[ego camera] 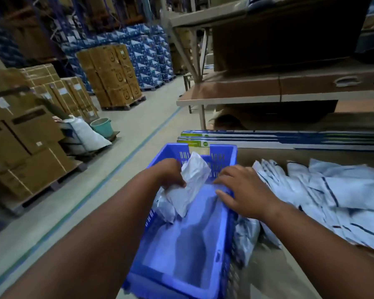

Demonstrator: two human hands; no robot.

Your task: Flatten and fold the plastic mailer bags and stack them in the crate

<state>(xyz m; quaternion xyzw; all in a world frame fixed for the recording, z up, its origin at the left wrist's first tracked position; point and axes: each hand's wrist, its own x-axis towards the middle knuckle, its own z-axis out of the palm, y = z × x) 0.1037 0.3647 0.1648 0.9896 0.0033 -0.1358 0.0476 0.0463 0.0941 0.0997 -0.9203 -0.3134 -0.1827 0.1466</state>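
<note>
Two hands work over the crate (222, 152). The left hand (171, 175) curls its fingers around a folded bag (192, 182), upright near the crate's far left corner, probably for stacking. The right hand (244, 188), fingers spread, rests on the right rim, probably steadying it.

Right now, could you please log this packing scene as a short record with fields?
setting: warehouse aisle with stacked cartons
crate: blue, folded mailers lying inside
left hand: grips a folded mailer over the crate
right hand: fingers spread on the crate's right rim, holding nothing
loose mailers: white pile right of the crate
</note>
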